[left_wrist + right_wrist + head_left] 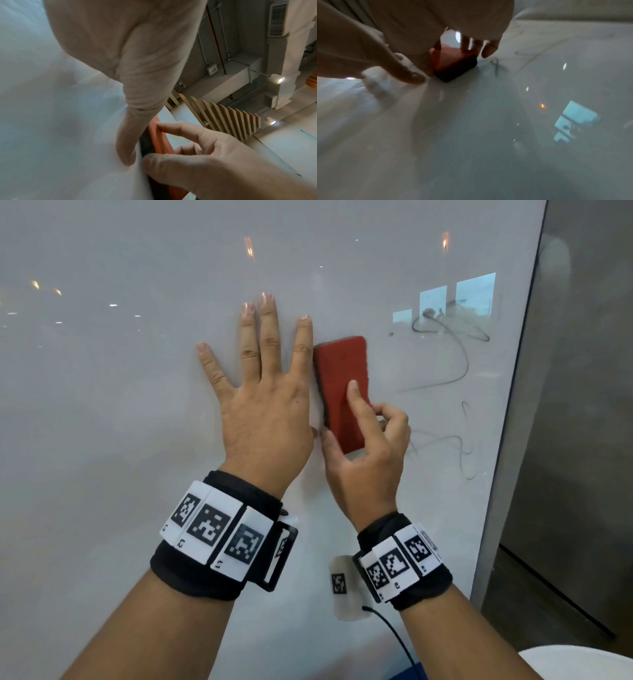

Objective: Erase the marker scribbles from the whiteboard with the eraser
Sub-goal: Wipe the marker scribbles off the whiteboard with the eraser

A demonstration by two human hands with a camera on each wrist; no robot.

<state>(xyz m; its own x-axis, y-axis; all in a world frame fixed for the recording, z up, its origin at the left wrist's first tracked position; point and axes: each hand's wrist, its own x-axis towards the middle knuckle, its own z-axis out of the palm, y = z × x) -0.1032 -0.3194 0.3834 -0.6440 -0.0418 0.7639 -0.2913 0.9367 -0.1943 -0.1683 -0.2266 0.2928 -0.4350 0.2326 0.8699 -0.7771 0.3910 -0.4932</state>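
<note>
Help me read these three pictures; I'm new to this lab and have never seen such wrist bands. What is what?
No machine: a person wears a head camera and one camera on each wrist, on bands with printed markers. The head view shows the left hand spread flat on the whiteboard. The right hand grips a red eraser, forefinger on its back, pressed on the board. Marker scribbles remain to its right. The two wrist views show the same eraser and fingers up close, blurred.
</note>
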